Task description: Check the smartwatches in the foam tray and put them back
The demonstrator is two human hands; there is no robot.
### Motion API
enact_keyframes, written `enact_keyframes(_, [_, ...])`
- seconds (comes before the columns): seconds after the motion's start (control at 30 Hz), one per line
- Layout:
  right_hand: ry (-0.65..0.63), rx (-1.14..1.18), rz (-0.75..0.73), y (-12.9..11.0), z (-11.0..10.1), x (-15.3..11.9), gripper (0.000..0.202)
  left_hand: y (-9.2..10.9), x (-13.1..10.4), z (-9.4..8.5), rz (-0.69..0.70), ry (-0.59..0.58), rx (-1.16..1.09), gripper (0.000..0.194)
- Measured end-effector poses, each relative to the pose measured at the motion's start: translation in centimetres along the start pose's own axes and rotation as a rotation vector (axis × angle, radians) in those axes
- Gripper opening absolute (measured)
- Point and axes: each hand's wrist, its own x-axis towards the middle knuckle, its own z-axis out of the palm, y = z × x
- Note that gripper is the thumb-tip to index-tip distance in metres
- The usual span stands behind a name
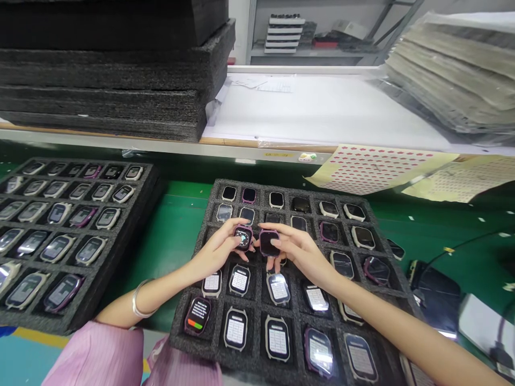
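Note:
Above a black foam tray (298, 370), my left hand (223, 244) is closed around a purple-cased smartwatch (243, 237) whose screen shows a lit watch face, thumb on the glass. Beside it my right hand (295, 244) grips a second purple smartwatch (269, 242) with a dark screen. The two watches are held close together. Below them, strapless watches sit in the tray's compartments; several nearer ones show white lists, such as the watch (240, 280) under my left hand. At the near left corner, a watch (197, 315) shows text with a red and green bar.
A second foam tray (151, 177) of watches stands on the green bench (177, 206) at left. Stacked black foam (104, 102) and bagged sheets (454, 75) load the white shelf above. At right lie a dark device (436, 295), cables and a white box (480, 324).

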Motion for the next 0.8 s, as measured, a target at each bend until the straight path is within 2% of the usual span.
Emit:
enact_keyframes(0.57, [-0.055,0.011,-0.047,-0.03,0.12,-0.02,0.041,-0.06,0.16,0.35,0.014,-0.019,0.042,0.031])
enact_keyframes(0.7, [-0.062,0.012,-0.071,-0.38,0.16,-0.07,0.042,-0.54,0.16,0.24,0.043,0.007,0.171,0.039])
enact_keyframes(0.8, [-0.097,-0.035,-0.053,-0.53,0.07,-0.19,0.037,-0.56,0.00,0.13,0.085,0.051,0.354,0.030])
